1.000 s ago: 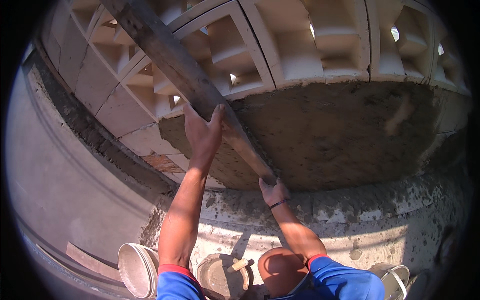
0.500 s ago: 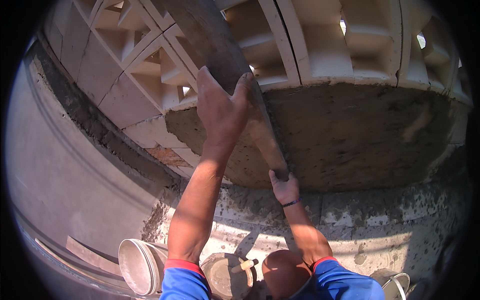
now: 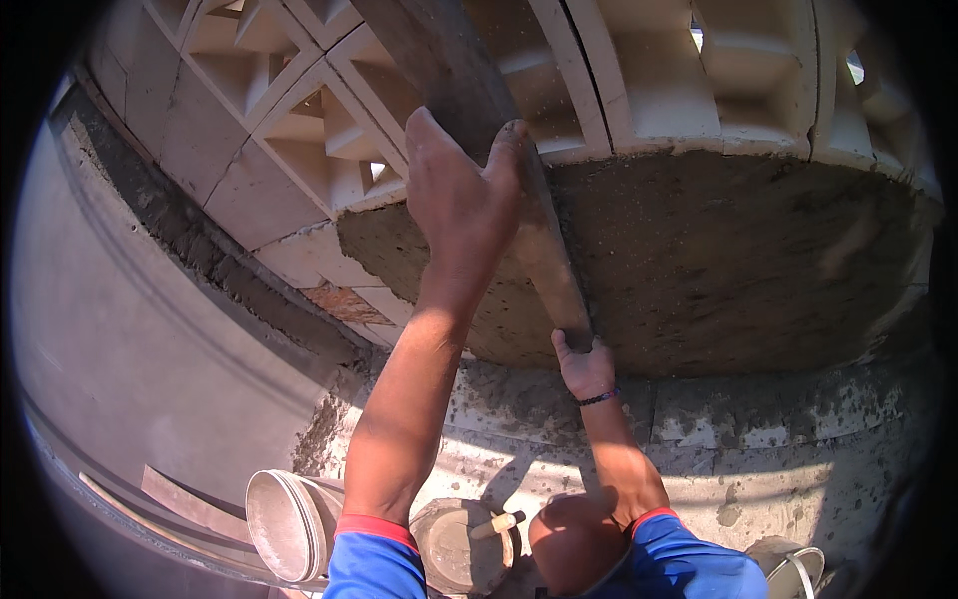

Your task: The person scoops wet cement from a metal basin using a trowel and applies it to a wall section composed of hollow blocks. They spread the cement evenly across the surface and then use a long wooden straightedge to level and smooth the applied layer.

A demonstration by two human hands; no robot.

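A long, flat, mortar-smeared screed board (image 3: pixel 552 270) slants across the wall from the top of the view down to the right. My left hand (image 3: pixel 467 195) is closed around its upper part, thumb on the right edge and fingers mostly hidden by the board. At the lower end, my right hand (image 3: pixel 586 369) grips the board from below, with a dark bracelet on the wrist. Beneath the board, a layer of wet grey mortar (image 3: pixel 738 265) covers the wall's lower band. It looks rougher on the left of the board.
Pale openwork vent blocks (image 3: pixel 664 85) form the wall above the mortar. Below me are a white bucket (image 3: pixel 282 527) lying tilted, a round pan (image 3: pixel 431 549) of mortar with a wooden-handled tool (image 3: pixel 496 525), and another bucket (image 3: pixel 766 557). A smooth grey wall (image 3: pixel 170 329) stands left.
The view has shifted slightly. The board and both hands have moved a little to the right across the mortar, and both grips stay the same.
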